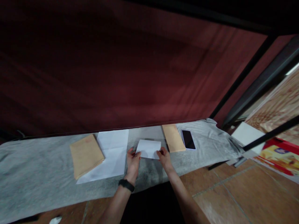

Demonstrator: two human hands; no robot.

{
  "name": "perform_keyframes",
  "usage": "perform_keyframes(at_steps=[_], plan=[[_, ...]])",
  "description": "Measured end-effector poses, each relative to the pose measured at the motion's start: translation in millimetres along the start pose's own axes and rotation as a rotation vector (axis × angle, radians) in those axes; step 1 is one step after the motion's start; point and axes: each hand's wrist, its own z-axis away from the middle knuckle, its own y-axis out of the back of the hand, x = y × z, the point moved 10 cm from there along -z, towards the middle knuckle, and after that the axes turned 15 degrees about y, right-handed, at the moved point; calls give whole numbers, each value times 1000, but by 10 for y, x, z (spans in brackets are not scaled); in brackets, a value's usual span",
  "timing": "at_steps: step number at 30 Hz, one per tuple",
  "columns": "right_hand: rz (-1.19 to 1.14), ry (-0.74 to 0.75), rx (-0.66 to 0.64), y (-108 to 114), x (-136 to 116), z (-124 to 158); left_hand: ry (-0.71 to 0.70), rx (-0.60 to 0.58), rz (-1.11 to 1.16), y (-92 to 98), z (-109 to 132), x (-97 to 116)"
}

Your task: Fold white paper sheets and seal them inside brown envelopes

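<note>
A small folded white paper [149, 148] lies on the grey cloth-covered table [42, 168] in front of me. My left hand [133, 161], with a black band on its wrist, pinches the paper's left edge. My right hand [164, 157] pinches its right edge. A stack of white sheets [112, 155] lies to the left, partly under a stack of brown envelopes [86, 155]. Another brown envelope [173, 137] lies just right of the folded paper.
A black phone [188, 139] lies face up beside the right envelope. A dark red curtain [116, 71] hangs behind the table. Black metal bars [257, 87] stand at the right, with a white sheet [247, 133] and a red and yellow box [280, 155] beyond them. The floor [233, 199] is tiled.
</note>
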Motion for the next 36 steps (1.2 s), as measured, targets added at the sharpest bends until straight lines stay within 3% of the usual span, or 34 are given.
perform_keyframes(at_steps=[6,10,16,20,23,27,29,36], plan=[[268,133,-16,90,-71,-98,-231,-55,-526,-151,-84,63],[692,395,-76,-13,-308,-71,-305,-2,-675,-208,-73,99],[925,616,-209,-230,-446,138,-325,7,-772,-235,-139,113],[931,568,-349,-344,-370,204,-484,105,-912,-300,61,243],[933,510,-388,-364,-318,199,-616,212,-1078,-473,259,314],[932,512,-405,-368,-299,196,-732,21,-1246,-927,344,119],[940,535,-419,-378,-300,207,-733,-36,-1304,-1036,299,-14],[997,556,-429,-398,-280,224,-767,-2,-1340,-958,215,-139]])
